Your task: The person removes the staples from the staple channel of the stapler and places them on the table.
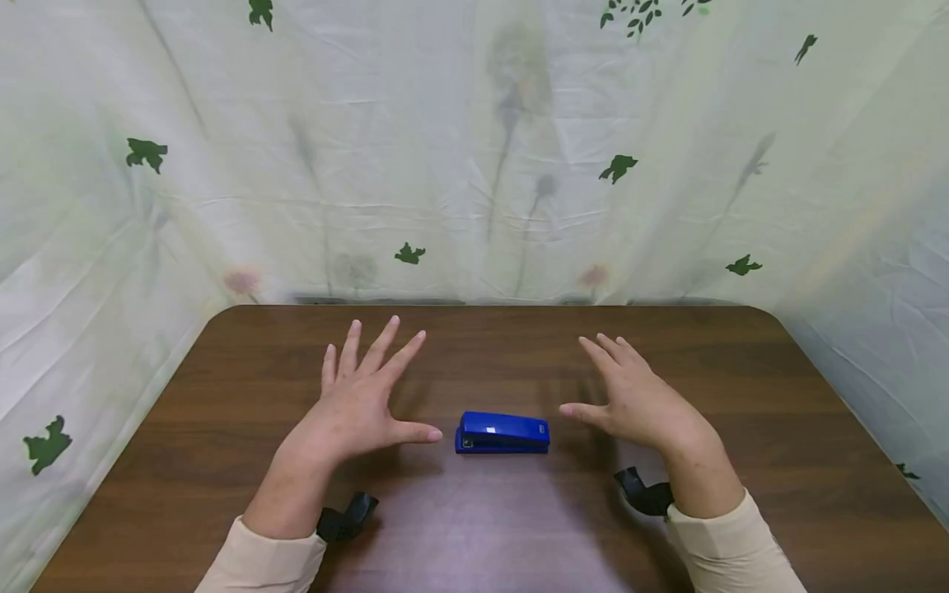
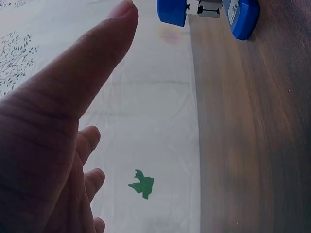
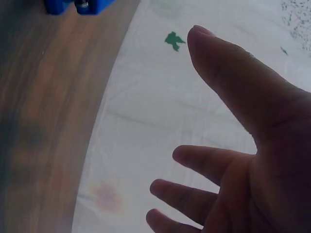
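A blue stapler (image 1: 504, 433) lies on the brown wooden table, between the two hands. Its front end, with the metal part showing, points left toward the left hand (image 1: 354, 412). That hand hovers with fingers spread and the thumb out, its tip just short of the stapler. On the other side, the right hand (image 1: 641, 403) hangs in the air, fingers extended and thumb pointing at the stapler across a small gap. Neither hand touches anything. Part of the stapler (image 2: 243, 19) appears at the top of the left wrist view, and a bit of its blue end (image 3: 57, 6) in the right wrist view.
The table (image 1: 474, 527) has rounded far corners. Pale curtains (image 1: 445, 165) printed with green birds and plants hang behind it and along both sides. A black wrist camera (image 1: 347, 517) is strapped to the left wrist, another black camera (image 1: 643, 492) to the right.
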Tool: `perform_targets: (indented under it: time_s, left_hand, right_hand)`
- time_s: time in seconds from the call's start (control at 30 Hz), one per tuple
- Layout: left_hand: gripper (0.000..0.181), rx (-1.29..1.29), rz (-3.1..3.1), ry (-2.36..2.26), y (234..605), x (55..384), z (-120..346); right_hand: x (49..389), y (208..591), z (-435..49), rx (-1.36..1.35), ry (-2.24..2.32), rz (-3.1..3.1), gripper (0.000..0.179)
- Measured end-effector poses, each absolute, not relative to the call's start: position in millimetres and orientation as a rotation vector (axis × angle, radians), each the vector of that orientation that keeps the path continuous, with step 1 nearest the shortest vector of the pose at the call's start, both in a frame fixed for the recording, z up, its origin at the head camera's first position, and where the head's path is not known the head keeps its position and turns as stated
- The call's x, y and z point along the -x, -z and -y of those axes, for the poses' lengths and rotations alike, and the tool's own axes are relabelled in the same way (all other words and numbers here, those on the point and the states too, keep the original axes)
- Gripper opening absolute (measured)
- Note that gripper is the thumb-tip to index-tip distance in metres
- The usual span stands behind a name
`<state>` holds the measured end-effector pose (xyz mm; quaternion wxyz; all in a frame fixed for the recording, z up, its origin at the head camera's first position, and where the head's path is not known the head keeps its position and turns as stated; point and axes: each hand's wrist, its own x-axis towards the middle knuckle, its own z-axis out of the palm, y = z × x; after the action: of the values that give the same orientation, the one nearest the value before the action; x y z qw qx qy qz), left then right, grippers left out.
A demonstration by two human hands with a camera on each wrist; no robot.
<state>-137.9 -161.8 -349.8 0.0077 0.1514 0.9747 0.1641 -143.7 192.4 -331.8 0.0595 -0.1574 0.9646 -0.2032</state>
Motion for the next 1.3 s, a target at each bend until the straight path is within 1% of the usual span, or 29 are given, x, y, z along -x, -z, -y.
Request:
perform_targets:
  time_s: [0.43, 0.8, 1.03, 1.3]
  left_hand:
    - [0.121, -0.545, -3.037, -0.546, 353, 140, 155]
    - [0.118, -0.606, -3.009, -0.587, 361, 139, 148]
    - [0.109, -0.673, -2.974, -0.656, 364, 137, 142]
    - [0.088, -0.711, -2.934, -0.623, 368, 138, 137]
  right_hand:
    - [143, 341, -163, 0.650, 0.709, -2.956, 0.080]
    - [140, 347, -144, 0.729, 0.642, -2.982, 0.067]
    - [138, 351, -138, 0.782, 0.585, -2.969, 0.060]
    - [135, 356, -131, 0.848, 0.581, -2.921, 0.053]
